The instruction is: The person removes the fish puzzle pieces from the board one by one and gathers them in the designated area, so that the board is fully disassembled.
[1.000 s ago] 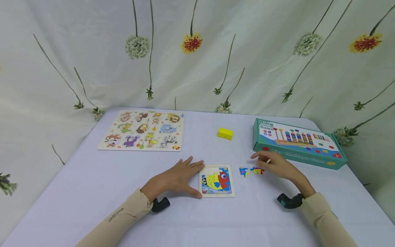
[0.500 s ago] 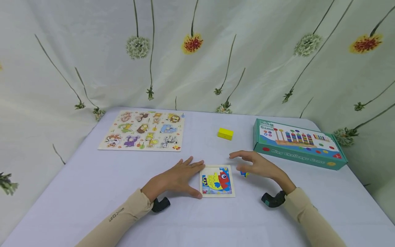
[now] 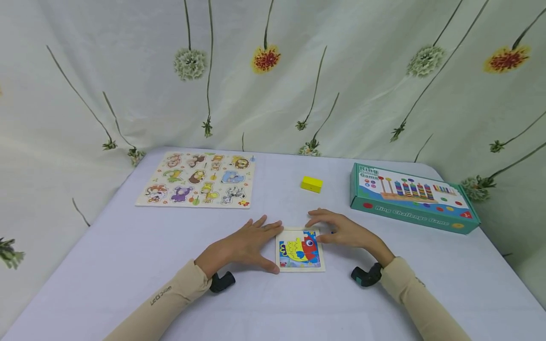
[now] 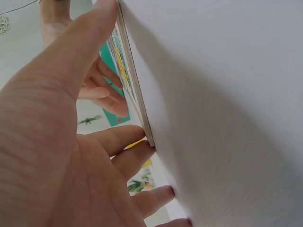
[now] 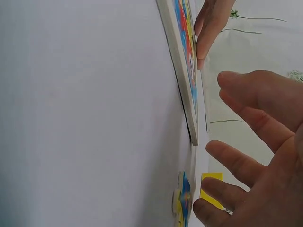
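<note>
A small square jigsaw puzzle (image 3: 300, 255) with a yellow and red fish on blue lies flat in a pale wooden frame. Bare wood shows along its upper left part. My left hand (image 3: 249, 246) spreads along the frame's left side, thumb and fingertips touching its edge. Over the upper right corner hovers my right hand (image 3: 343, 229), fingers loosely bent and apart. In the right wrist view I see nothing between those fingers. Loose puzzle pieces (image 5: 183, 198) lie on the table beside the frame, below the right hand; that hand mostly hides them in the head view.
A yellow block (image 3: 312, 184) stands behind the puzzle. At the back left lies an animal peg board (image 3: 198, 181). A green Ring Challenge Game box (image 3: 414, 198) sits at the back right. A flowered cloth (image 3: 273, 94) hangs behind the white table (image 3: 273, 308).
My right hand has moved left from the loose pieces to the puzzle's upper right corner, covering the pieces from the head camera. My left hand and the frame have stayed put.
</note>
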Demonstrator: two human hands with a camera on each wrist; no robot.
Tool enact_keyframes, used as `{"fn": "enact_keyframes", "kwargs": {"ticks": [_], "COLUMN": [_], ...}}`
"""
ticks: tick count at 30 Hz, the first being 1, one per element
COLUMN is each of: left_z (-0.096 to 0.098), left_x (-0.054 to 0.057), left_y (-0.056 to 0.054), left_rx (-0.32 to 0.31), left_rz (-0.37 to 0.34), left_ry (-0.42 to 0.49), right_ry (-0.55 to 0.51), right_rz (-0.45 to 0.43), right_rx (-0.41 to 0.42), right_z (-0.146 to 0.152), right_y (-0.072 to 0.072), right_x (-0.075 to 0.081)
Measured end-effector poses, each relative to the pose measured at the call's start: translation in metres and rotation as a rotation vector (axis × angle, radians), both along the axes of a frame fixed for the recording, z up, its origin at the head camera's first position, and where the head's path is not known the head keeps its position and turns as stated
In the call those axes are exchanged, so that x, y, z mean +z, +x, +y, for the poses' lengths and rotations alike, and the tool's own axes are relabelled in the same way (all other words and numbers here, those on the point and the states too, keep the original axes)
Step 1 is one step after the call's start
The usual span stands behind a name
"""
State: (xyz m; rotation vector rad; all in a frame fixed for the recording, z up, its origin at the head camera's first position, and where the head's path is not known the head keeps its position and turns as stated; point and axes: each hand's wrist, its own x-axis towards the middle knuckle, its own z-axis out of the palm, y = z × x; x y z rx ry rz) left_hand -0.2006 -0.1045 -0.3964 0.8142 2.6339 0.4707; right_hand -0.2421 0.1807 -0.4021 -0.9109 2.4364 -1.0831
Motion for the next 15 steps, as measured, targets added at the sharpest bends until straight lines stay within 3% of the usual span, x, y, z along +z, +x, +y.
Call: {"fn": "enact_keyframes", "kwargs": {"ticks": [15], "left_z": [0.0009], "left_x": [0.0], "left_y": [-0.0008], "left_rx": [0.006], "left_rz": [-0.002], "left_ry": [-0.014], "right_ry": [0.071], "right_rz": [0.011], "right_rx": [-0.008], "right_z": [-0.0075], "right_y": [0.0029], "right_x": [-0.0008]}}
